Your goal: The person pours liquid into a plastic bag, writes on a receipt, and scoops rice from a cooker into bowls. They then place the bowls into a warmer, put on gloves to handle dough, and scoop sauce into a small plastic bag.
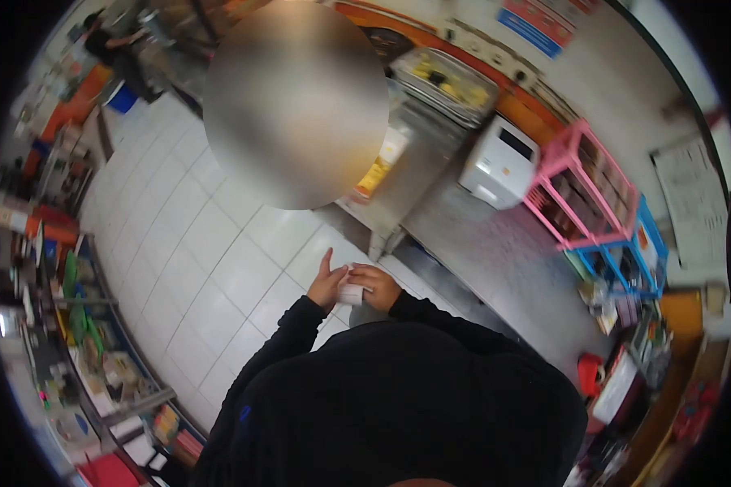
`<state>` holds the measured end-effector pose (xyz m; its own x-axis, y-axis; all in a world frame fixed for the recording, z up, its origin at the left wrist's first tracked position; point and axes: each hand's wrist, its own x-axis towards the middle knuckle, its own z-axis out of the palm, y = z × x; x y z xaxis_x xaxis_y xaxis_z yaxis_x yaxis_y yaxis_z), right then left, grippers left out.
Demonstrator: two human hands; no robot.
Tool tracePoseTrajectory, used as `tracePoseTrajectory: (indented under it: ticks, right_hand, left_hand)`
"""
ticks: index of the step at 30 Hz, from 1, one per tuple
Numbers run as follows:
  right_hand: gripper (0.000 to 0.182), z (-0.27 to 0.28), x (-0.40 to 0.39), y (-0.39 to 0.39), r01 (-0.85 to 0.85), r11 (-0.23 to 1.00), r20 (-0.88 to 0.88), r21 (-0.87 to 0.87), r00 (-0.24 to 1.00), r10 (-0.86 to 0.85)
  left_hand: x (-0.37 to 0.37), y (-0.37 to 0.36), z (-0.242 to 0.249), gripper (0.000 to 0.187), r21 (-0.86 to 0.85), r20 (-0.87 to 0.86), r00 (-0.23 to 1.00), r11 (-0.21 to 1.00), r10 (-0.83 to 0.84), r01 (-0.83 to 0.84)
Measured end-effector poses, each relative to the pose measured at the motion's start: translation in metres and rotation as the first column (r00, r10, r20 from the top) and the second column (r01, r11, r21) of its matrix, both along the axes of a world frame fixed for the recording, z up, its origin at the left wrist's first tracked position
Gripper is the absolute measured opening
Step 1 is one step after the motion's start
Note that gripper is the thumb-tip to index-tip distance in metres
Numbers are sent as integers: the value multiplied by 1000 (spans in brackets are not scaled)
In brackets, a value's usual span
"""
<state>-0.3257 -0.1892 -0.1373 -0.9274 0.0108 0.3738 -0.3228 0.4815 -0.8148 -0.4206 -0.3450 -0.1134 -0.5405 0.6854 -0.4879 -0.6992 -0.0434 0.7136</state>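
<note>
Low in front of my black-clothed torso, my two hands meet over a small white paper slip point(350, 295), which looks like a label. My right hand point(379, 286) has its fingers bent over the slip's right and upper side. On the other side my left hand point(326, 286) pinches near the slip's left edge, with one finger pointing up and away. Any print on the slip is too small to read. Part of the fingertips is hidden where the hands come together.
A steel counter point(479, 260) runs along my right, bearing a white label printer point(502, 161), a pink rack point(581, 187) and a blue rack point(638, 256). Farther up sits a metal food tray point(447, 85). A blurred patch hides the upper middle. Shelves line the left; another person point(114, 49) stands far left.
</note>
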Motion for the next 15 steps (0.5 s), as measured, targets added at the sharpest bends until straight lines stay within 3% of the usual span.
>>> tracePoseTrajectory:
  ticks: [2, 3, 5, 6, 8, 10, 12, 14, 15]
  right_hand:
    - [51, 21, 40, 7, -7, 999, -7, 43, 1000, 7]
    - [54, 29, 63, 12, -7, 1000, 1, 16, 1000, 7]
    - [67, 55, 118, 24, 26, 998, 116, -51, 993, -20]
    - [67, 62, 147, 27, 111, 990, 145, -87, 985, -98]
    - [68, 77, 191, 39, 238, 961, 185, -140, 960, -211]
    - [55, 62, 234, 71, 439, 898, 106, -20, 894, -435]
    - [47, 35, 284, 113, 597, 792, 40, 126, 795, -605]
    - [34, 4, 358, 172, 787, 553, -102, 273, 595, -797]
    - [32, 0, 400, 200, 906, 359, -129, 226, 393, -911]
  left_hand:
    - [25, 18, 3, 73, 58, -202, 970, 987, -136, 150]
    - [40, 31, 22, 80, 97, -168, 974, 981, -150, 168]
    - [66, 49, 25, 70, 119, -252, 929, 944, -272, 308]
    - [77, 56, 13, 66, 129, -310, 894, 917, -324, 378]
    - [101, 66, 20, 56, -13, -327, 817, 867, -475, 499]
    - [128, 76, 23, 53, -88, -341, 794, 859, -502, 505]
    - [151, 89, 17, 54, -36, -292, 811, 853, -508, 521]
    - [180, 113, 9, 59, -20, -309, 800, 844, -515, 536]
    - [198, 131, 12, 61, -39, -332, 773, 827, -540, 561]
